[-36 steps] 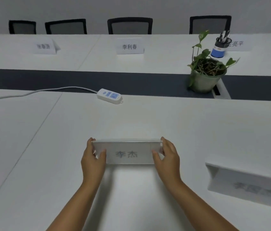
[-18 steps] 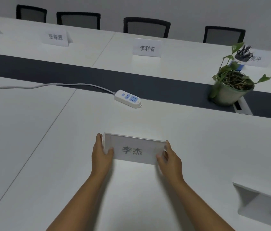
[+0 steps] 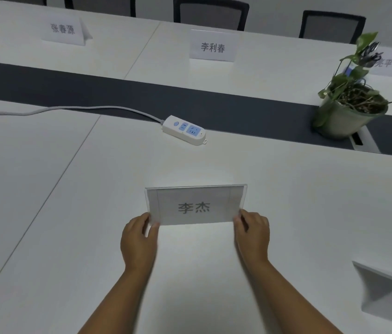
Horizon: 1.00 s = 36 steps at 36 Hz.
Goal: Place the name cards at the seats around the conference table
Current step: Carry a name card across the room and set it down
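Observation:
A clear acrylic name card point(image 3: 195, 205) with two dark characters stands on the white conference table point(image 3: 74, 237) in front of me, its printed face towards me. My left hand point(image 3: 138, 239) pinches its lower left corner and my right hand point(image 3: 252, 233) pinches its lower right corner. Another name card point(image 3: 390, 295) sits at the near right, partly cut off by the frame. Across the table stand three more name cards: one at the far left point(image 3: 63, 30), one in the middle point(image 3: 212, 46), and one at the far right point(image 3: 386, 63) partly hidden by a plant.
A white power strip point(image 3: 185, 129) with a grey cable lies beyond the card, near the dark centre strip point(image 3: 93, 92). A potted plant point(image 3: 349, 109) stands at the right beside a cable slot. Black chairs point(image 3: 210, 12) line the far side.
The view has tilted down and shifted. Both hands have slid from the card's sides down to its lower corners, and the card now sits squarer to me.

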### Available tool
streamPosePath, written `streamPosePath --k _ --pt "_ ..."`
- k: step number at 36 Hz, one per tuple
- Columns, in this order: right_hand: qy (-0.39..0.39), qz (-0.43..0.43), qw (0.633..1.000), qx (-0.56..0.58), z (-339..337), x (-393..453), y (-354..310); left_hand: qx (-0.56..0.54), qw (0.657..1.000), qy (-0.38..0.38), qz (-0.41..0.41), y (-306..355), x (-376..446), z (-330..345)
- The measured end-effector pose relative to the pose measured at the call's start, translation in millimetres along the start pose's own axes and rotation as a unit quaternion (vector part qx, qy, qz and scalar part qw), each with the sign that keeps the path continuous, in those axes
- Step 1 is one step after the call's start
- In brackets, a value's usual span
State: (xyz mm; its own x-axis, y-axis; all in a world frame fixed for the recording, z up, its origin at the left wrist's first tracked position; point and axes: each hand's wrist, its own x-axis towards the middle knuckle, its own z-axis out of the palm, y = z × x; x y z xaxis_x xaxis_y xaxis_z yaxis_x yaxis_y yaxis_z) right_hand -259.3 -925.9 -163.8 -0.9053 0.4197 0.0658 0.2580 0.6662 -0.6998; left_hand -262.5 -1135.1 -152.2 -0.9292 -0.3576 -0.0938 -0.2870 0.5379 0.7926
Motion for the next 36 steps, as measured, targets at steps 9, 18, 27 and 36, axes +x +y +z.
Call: streamPosePath --k 9,18,27,36 --pt "0.017 -0.021 1.000 -0.016 9.9 7.7 -0.7 0.054 0.998 0.035 -0.007 1.7 18.9 9.4" --pt "0.028 -0.029 0.999 0.002 10.2 7.4 -1.6 0.078 0.996 0.050 -0.006 2.7 22.9 13.1" --pt "0.032 -0.030 0.999 -0.011 13.0 10.3 0.0 0.078 0.996 0.051 -0.010 1.3 22.3 12.6" --pt "0.015 -0.025 1.000 -0.006 11.1 9.1 -0.2 0.074 0.996 0.048 -0.023 4.1 21.9 12.5"
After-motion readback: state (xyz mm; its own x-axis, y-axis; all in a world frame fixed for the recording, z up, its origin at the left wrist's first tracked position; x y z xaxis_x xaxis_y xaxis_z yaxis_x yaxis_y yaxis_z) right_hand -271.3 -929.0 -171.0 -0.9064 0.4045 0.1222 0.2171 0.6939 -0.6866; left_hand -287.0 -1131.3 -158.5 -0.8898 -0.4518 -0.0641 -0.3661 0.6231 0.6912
